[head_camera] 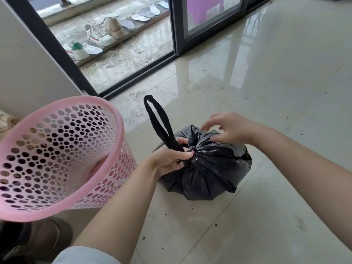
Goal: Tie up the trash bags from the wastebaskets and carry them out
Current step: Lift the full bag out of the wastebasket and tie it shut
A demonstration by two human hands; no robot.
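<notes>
- Glossy pale tiled floor, reflective and likely slick, with dark crumbs scattered near the lower middle.
- Beyond, a dark-framed sliding door opening onto a ledge lined with sneakers and loose insoles.
- Head view, lower left: pink perforated wastebasket tipped toward the camera, no liner seen inside, just beside the left forearm.
- Centre: black trash bag sitting on the tiles, gathered at the top, full and rounded.
- Left hand closed tight round the bunched neck, with a long black loop handle standing up out of the fist.
- Right hand spread loose over the bag's crown, fingers apart and slightly blurred, thumb touching the plastic, nothing gripped.
- Probably thin, soft film: crumples freely, slippery, liable to tear on sharp contents.
- Weight judged modest from size and slump, not certain.
- Best hold likely the twisted neck or the loop, never the bulging sides.
- Knot apparently not finished yet; carrying out not begun.
</notes>
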